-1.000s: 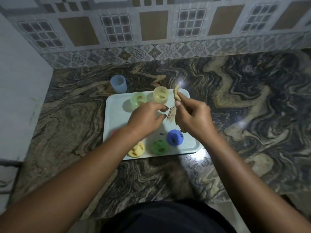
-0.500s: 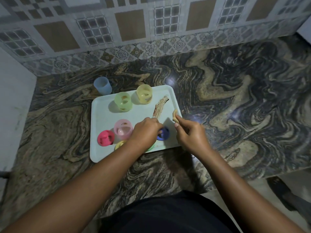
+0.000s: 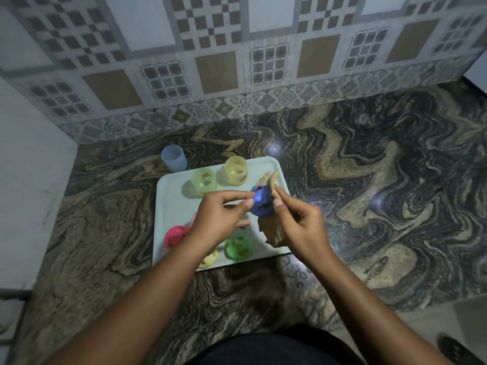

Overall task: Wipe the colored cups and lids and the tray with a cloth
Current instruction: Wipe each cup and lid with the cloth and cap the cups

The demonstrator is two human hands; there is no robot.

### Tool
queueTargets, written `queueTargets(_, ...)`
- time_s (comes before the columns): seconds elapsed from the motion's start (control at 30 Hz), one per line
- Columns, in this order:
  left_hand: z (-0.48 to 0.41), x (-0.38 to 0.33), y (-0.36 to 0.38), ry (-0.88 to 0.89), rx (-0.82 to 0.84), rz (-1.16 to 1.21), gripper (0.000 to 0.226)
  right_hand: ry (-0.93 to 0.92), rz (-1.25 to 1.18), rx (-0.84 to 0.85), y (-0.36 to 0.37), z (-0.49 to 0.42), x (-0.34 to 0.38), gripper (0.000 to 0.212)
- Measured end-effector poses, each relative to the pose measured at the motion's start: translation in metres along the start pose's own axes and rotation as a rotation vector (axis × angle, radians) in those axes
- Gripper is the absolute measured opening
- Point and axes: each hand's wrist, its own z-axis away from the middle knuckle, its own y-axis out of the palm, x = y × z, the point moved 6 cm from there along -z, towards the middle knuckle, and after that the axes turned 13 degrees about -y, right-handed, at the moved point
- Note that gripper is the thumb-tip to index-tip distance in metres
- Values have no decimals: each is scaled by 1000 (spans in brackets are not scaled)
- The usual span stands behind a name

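- Left hand: its grip is closed on the blue lid, with the fingertips pinching the lid's left edge.
- The blue lid is held up above the tray on the bench, between the two grips and in front of the yellow cup (the green cup stands to the left).
- Right hand: its grip holds the cloth, with the thumb against the lid's right edge. The cloth sticks up behind the lid and hangs below it.
- Half a second ago the lid lay on the tray under the left fingers — now both hands have lifted it.
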Motion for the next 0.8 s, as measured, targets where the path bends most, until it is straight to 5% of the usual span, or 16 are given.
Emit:
queueTargets(0.17,30,-12,-23,-141,124,481,34,-18,-172,4,24,-11,33,29)
queueTargets(0.27,46,-16,-18,-229,321,531,33,-13,-224,48,39,-11,44,31)
queueTargets(0.37,50,-23,-31,-183,274,652,28,-80,-186,72,55,-10,54,36)
queueTargets(0.57,51,-35,-56,-31,162,506,28,-461,190,64,70,-14,83,32)
queueTargets(0.8,51,-43,-57,3,206,540,37,-264,38,63,64,-26,86,33)
